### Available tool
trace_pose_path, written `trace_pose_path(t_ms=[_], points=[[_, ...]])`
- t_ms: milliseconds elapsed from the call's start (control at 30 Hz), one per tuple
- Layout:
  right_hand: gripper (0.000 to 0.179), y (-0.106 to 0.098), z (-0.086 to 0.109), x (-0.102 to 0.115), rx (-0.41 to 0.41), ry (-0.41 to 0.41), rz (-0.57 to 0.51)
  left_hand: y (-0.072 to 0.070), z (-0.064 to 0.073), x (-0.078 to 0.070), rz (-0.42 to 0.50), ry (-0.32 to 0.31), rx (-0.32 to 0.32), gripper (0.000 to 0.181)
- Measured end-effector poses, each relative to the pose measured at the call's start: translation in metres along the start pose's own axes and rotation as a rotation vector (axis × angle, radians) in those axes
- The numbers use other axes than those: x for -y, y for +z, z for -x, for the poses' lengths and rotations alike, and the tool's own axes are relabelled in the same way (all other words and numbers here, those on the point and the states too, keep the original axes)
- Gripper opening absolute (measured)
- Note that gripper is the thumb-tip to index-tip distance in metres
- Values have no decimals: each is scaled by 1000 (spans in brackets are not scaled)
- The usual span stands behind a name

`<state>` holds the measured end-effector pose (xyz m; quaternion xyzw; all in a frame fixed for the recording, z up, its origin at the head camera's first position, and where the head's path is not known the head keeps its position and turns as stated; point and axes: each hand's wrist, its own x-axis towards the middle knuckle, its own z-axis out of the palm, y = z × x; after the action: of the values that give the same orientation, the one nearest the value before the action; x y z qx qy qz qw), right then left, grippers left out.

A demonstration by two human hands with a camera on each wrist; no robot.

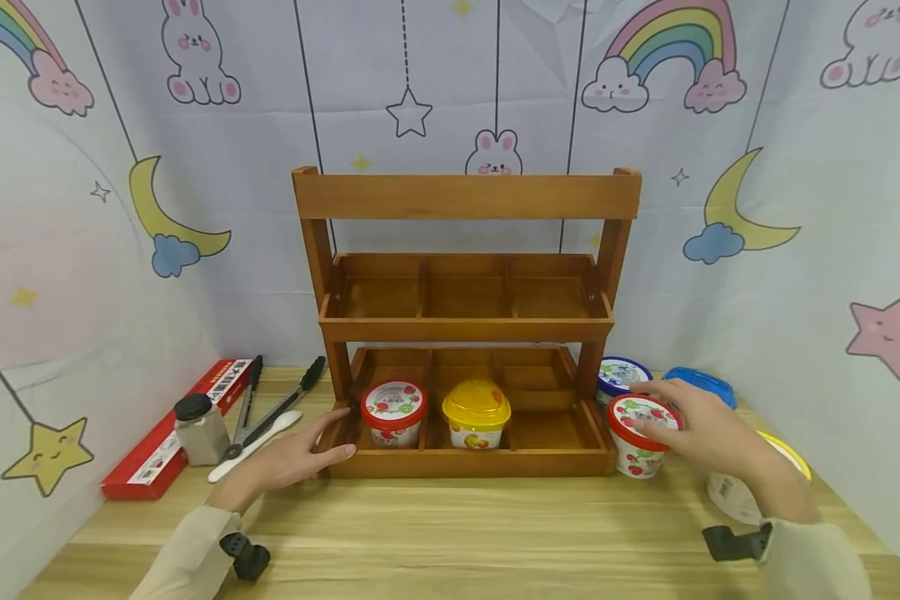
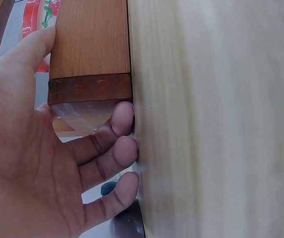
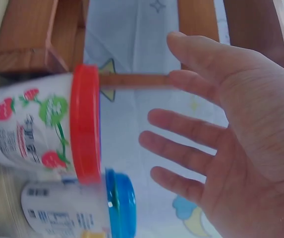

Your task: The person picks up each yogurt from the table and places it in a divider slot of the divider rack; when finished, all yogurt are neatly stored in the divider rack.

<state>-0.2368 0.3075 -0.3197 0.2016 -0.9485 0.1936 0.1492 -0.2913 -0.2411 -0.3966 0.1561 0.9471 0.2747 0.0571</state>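
Observation:
A two-tier brown wooden rack (image 1: 457,464) stands against the backdrop. My left hand (image 1: 288,458) holds its lower left corner, thumb at the front board (image 2: 89,39) and fingers curled along the side. Over on the right, my right hand (image 1: 708,429) hovers with spread fingers above a strawberry-print cup (image 1: 637,461) with a red lid. The right wrist view shows that cup (image 3: 32,126) apart from the fingers. Inside the rack's lower tier sit another red-lidded cup (image 1: 394,435), in the left compartment, and a yellow-lidded cup (image 1: 476,437), in the middle one.
Behind the right-hand cup are a dark-blue-lidded cup (image 1: 621,372) and a light-blue-lidded container (image 1: 701,383). A yellow-lidded tub (image 1: 731,498) is partly hidden by my right wrist. At left lie a red box (image 1: 146,467), a black-capped jar (image 1: 201,437), tongs (image 1: 281,410) and a white spoon (image 1: 251,450).

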Motion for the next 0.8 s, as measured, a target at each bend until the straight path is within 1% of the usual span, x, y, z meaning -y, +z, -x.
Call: trace_pose_path(t_ms=[67,133,233,333,433,600,700,800], points=[[48,-5,3,-5,-3,2,6,0,0,0,-1,9,3,78],[49,-9,5,-11,-2,8,-3,0,0,0,-9,3,0,78],[52,-14,10,-21,14,36,-36,0,0,0,-13,2,-2,78],[57,-19,15,-31,41,82,-72,0,-1,1,-11,2,1,78],[61,-23,19,-40,51,119,-61,1,-1,1,-21,1,0,78],[64,-27,30,-55,63,153,-30,1,-2,1,-34,-2,-3,77],[67,-27,36,-62,98,202,-38,1,-1,1,-34,-4,-3,78],[69,-28,42,-68,138,254,-73,1,-2,1,-34,-8,-1,77]])
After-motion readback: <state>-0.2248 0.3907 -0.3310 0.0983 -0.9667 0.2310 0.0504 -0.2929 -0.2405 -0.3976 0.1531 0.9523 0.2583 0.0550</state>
